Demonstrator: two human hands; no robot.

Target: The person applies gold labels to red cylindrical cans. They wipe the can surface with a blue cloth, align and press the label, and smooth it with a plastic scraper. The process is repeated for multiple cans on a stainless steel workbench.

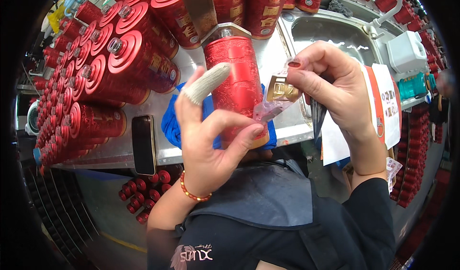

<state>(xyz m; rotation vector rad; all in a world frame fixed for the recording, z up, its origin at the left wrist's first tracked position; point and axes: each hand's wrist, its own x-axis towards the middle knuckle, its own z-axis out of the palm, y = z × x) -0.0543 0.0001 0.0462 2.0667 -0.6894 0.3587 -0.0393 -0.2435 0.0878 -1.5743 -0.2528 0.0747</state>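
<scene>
A gold label (280,89) on crinkled clear film (269,111) is stretched between my two hands. My left hand (206,136) pinches the film's lower end between thumb and a finger; a pale ribbed finger cot (208,83) covers another finger, which is raised. My right hand (333,83) grips the upper end between thumb and forefinger. Dark pointed tweezers (317,119) hang beneath my right palm, tips downward. Just behind the film, a red embossed bottle (235,78) lies tilted, its neck away from me against a metal bracket, with blue cloth (173,121) under it.
Many red bottles (139,61) crowd the left and back of the metal bench. A phone (143,143) lies at the front left edge. To the right are a sink (330,35), white jug (406,52), teal bottle (413,87) and printed sheets (338,143).
</scene>
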